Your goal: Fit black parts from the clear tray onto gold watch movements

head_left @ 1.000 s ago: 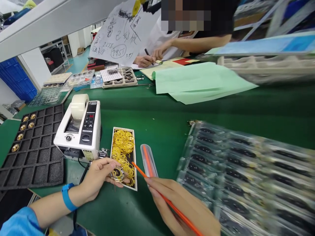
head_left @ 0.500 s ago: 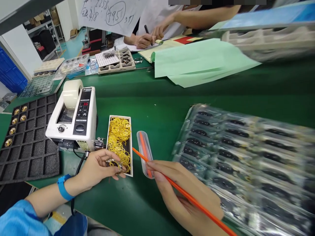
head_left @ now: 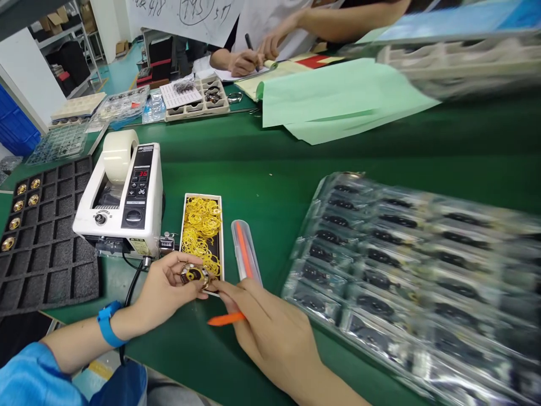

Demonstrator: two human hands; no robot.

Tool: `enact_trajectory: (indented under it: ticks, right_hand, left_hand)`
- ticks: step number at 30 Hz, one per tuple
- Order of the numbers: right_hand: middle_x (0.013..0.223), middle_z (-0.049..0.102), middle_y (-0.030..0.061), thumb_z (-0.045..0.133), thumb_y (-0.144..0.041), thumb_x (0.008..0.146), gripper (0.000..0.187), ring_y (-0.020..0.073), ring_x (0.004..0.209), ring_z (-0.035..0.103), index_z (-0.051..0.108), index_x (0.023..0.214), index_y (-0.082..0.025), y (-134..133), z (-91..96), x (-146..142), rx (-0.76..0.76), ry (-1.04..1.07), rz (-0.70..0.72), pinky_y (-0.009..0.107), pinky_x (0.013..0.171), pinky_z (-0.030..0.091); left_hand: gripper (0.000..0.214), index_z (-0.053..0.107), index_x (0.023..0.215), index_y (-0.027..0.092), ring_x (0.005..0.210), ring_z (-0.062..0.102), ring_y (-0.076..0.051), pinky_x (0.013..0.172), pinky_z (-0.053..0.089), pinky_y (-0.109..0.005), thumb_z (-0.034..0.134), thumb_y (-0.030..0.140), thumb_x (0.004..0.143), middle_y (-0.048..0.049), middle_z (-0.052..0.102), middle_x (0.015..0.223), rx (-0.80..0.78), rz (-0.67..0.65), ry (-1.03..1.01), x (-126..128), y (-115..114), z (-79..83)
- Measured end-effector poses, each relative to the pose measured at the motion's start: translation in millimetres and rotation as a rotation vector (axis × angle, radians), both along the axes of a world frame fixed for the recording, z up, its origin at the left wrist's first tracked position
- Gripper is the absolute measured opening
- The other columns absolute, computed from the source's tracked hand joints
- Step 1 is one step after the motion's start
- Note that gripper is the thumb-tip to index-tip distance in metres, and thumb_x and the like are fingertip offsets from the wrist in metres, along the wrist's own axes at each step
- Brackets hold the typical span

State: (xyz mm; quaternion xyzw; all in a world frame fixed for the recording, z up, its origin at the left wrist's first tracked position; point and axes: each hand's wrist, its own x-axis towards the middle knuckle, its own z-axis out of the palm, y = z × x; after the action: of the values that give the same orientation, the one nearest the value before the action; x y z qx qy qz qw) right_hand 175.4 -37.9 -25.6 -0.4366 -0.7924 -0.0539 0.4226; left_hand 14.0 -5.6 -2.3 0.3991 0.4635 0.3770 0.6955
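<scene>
My left hand (head_left: 169,290) is closed around the rim of a round watch case (head_left: 195,274), gold and silver in colour. A yellow ring shows against its dark inside. My right hand (head_left: 276,332) grips an orange stick (head_left: 226,320), whose tapered end sticks out to the left below the fingers. The right fingertips reach the right edge of the watch case; whether they press on it I cannot tell. Just behind both hands lies a white box (head_left: 222,237) holding many yellow rings (head_left: 203,220). Beside it is a clear case (head_left: 239,248) with another orange stick (head_left: 244,245) inside.
A white tape dispenser (head_left: 122,197) stands left of the box. Further left lies a black foam tray (head_left: 51,256) with several gold parts. Bagged dark parts (head_left: 380,259) fill the right side. Across the green table, green sheets (head_left: 321,101) lie before another person's writing hand (head_left: 245,62).
My right hand has moved left to the watch case. The orange stick has turned in its grip, from pointing up-left to lying below the fingers. My left hand keeps its hold.
</scene>
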Motion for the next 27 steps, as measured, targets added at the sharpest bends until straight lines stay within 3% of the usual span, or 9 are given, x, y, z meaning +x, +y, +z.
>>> enact_trajectory:
  ticks: [7, 13, 18, 22, 27]
  right_hand:
    - [0.068, 0.063, 0.0017, 0.051, -0.015, 0.094, 0.013, 0.0105, 0.054, 0.061, 0.061, 0.086, -0.016, 5, -2.8, -11, -0.122, 0.185, -0.021, 0.019, 0.048, 0.046]
    - [0.067, 0.063, 0.0, 0.053, -0.011, 0.088, 0.013, 0.009, 0.05, 0.056, 0.063, 0.084, -0.017, 6, -1.4, -17, -0.215, 0.305, -0.074, 0.018, 0.042, 0.042]
    - [0.065, 0.061, -0.0017, 0.053, -0.009, 0.083, 0.014, 0.0084, 0.047, 0.05, 0.063, 0.079, -0.019, 9, -0.4, -21, -0.288, 0.364, -0.081, 0.018, 0.043, 0.041]
    - [0.06, 0.056, -0.0025, 0.053, -0.01, 0.077, 0.014, 0.0089, 0.048, 0.047, 0.06, 0.07, -0.02, 11, 3.7, -22, -0.4, 0.445, -0.004, 0.019, 0.043, 0.038]
    - [0.053, 0.047, -0.0038, 0.054, -0.019, 0.073, 0.015, 0.0087, 0.045, 0.038, 0.054, 0.059, -0.02, 11, 20.5, -17, -0.706, 0.647, 0.162, 0.02, 0.041, 0.031]
  left_hand:
    - [0.039, 0.059, 0.097, 0.019, 0.075, 0.063, -0.013, 0.068, 0.05, -0.022, 0.061, 0.0, 0.063, -0.0006, 0.066, 0.085, 0.138, -0.021, 0.115, 4, -10, 5.5]
    - [0.042, 0.055, 0.109, 0.02, 0.099, 0.067, -0.019, 0.085, 0.053, -0.028, 0.053, 0.002, 0.071, -0.0073, 0.069, 0.106, 0.265, -0.057, 0.206, 3, -17, -0.8]
    - [0.042, 0.052, 0.115, 0.019, 0.104, 0.068, -0.021, 0.089, 0.054, -0.031, 0.05, 0.004, 0.076, -0.0102, 0.068, 0.114, 0.352, -0.094, 0.287, 1, -20, -5.2]
    - [0.041, 0.051, 0.114, 0.019, 0.1, 0.069, -0.02, 0.085, 0.056, -0.031, 0.049, 0.005, 0.076, -0.0102, 0.069, 0.111, 0.424, -0.084, 0.308, -1, -20, -10.1]
    - [0.039, 0.052, 0.108, 0.02, 0.105, 0.068, -0.02, 0.087, 0.055, -0.03, 0.049, 0.003, 0.073, -0.0087, 0.069, 0.113, 0.431, -0.013, 0.285, -3, -14, -10.3]
